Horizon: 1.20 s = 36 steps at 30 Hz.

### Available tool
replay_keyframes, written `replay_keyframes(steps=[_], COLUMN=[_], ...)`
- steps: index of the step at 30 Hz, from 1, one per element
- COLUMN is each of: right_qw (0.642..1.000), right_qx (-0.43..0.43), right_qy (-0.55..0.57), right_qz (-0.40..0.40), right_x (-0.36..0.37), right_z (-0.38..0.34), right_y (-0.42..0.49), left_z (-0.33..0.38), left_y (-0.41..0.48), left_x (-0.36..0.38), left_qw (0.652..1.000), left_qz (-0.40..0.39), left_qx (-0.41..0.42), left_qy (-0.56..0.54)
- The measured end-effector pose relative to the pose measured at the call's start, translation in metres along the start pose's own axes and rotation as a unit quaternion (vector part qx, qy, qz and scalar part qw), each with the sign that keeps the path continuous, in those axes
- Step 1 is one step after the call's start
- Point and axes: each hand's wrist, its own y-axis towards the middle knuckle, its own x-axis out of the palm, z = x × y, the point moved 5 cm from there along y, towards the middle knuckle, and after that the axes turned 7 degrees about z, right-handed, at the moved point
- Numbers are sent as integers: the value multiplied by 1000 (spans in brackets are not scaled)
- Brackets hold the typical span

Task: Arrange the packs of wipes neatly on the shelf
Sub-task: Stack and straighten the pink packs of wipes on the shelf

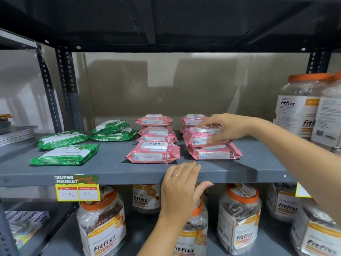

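Nearest to us, at six o'clock, our left hand [181,183] rests flat on the front edge of the shelf [114,172], its fingers [190,168] pressed together and holding nothing, the thumb hooked under the lip. Just beyond it, at about one o'clock, our right hand [227,127] reaches in from the right, its fingers [206,124] pinching the top pink pack [201,138] by its upper face and side as it sits on the front right stack [215,153]. At twelve o'clock the front middle pack [154,154] lies alone, with further pink stacks [155,126] lined up behind both columns. The pink side looks mostly ordered to us, two tidy columns front to back, the held pack only needing squaring. At ten o'clock the green packs [64,147] are what remains: four of them lie loose at different angles, two overlapping at the back, none stacked or aligned.
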Motion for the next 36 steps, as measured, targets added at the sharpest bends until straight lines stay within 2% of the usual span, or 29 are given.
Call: replay_keyframes(steps=[6, 10, 16, 21, 23, 27, 36], right_qw=[992, 994, 997, 993, 997, 997, 999], right_qx=[19, 35, 78, 93, 66, 39, 39], right_qy=[121, 89, -22, -63, -34, 24, -8], right_qz=[-26, -44, -17, 24, 13, -59, 24], right_x=[-8, -7, -16, -24, -26, -20, -25], right_z=[1, 5, 5, 7, 11, 5, -4], right_y=[-8, -11, -17, -18, -19, -31, -30], left_z=[0, 0, 1, 2, 2, 2, 4], left_y=[0, 0, 0, 1, 2, 1, 2], left_x=[1, 0, 0, -2, -2, -2, -3], left_qw=[1000, 1000, 1000, 999, 999, 999, 998], left_qz=[-10, -11, -17, -32, -38, -41, -48], left_qx=[-4, -9, -15, -21, -23, -32, -47], left_qy=[2, 1, -4, -1, -2, -4, -11])
